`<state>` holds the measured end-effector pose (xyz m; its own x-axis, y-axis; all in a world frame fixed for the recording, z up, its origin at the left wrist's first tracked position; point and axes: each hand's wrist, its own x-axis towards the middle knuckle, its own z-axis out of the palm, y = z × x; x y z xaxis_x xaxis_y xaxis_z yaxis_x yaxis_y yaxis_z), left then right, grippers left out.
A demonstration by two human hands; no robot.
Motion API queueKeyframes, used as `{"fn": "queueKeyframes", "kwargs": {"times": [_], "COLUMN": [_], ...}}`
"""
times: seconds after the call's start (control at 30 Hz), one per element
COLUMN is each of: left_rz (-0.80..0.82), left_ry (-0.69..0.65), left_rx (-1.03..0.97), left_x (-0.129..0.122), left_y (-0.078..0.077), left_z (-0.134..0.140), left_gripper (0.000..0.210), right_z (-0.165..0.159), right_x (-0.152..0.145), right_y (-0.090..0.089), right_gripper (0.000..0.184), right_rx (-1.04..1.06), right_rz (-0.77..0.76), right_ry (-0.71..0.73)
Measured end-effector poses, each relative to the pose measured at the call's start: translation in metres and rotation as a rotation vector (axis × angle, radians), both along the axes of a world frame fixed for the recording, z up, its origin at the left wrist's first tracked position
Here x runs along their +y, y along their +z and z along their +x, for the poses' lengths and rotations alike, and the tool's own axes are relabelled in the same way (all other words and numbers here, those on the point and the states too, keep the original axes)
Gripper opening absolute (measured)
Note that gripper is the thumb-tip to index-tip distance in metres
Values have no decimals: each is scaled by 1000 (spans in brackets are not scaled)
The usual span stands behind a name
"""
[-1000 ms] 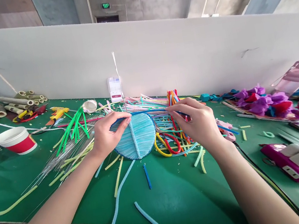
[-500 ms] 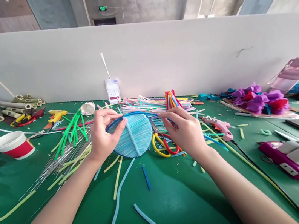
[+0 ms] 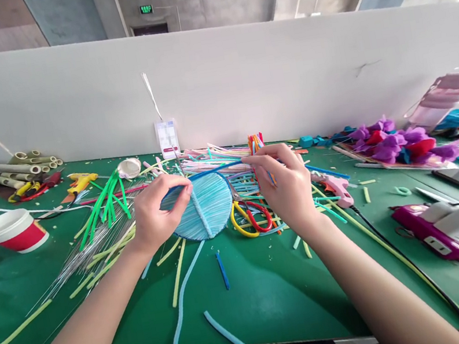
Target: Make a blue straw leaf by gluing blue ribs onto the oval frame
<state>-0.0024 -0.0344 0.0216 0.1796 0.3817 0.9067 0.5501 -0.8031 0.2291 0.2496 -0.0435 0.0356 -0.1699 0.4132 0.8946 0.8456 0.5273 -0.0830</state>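
Note:
My left hand (image 3: 161, 210) pinches the upper rim of a round disc (image 3: 213, 207) wrapped in light blue strands, with a lighter strip down its middle. A dark blue pipe cleaner (image 3: 222, 167) runs nearly straight from those fingertips to my right hand (image 3: 281, 181), which is closed on it right of the disc. Its far end seems to come out behind the right hand. Scissors (image 3: 249, 218) with yellow and red handles lie between the disc and my right hand. Below the disc are a short dark blue piece (image 3: 222, 271) and light blue pipe cleaners (image 3: 235, 340).
Green pipe cleaners (image 3: 110, 206) and thin wires lie left, near a paper cup (image 3: 13, 231) and a yellow glue gun (image 3: 80, 182). Rightward are a pink glue gun (image 3: 335, 186), purple flowers (image 3: 387, 142) and a purple power strip (image 3: 440, 233). A white partition (image 3: 215, 86) stands behind.
The dark blue pipe cleaner, curved along the disc's top before, is now straighter and lifted off the right part of the rim. My right hand has risen slightly. The whole view has shifted a little.

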Motion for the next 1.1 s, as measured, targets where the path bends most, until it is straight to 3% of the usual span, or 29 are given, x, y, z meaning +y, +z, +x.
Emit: {"fn": "queueKeyframes", "kwargs": {"times": [0.57, 1.1], "left_rz": [84, 150], "left_ry": [-9, 34], "left_rx": [3, 19], "left_x": [2, 2], "left_y": [0, 0], "left_z": [-1, -3], "left_gripper": [15, 14], "right_z": [-18, -35], "right_x": [-10, -14], "right_y": [-14, -43], "right_gripper": [26, 24], "right_rx": [54, 135], "right_rz": [-171, -211], "right_ry": [56, 134]}}
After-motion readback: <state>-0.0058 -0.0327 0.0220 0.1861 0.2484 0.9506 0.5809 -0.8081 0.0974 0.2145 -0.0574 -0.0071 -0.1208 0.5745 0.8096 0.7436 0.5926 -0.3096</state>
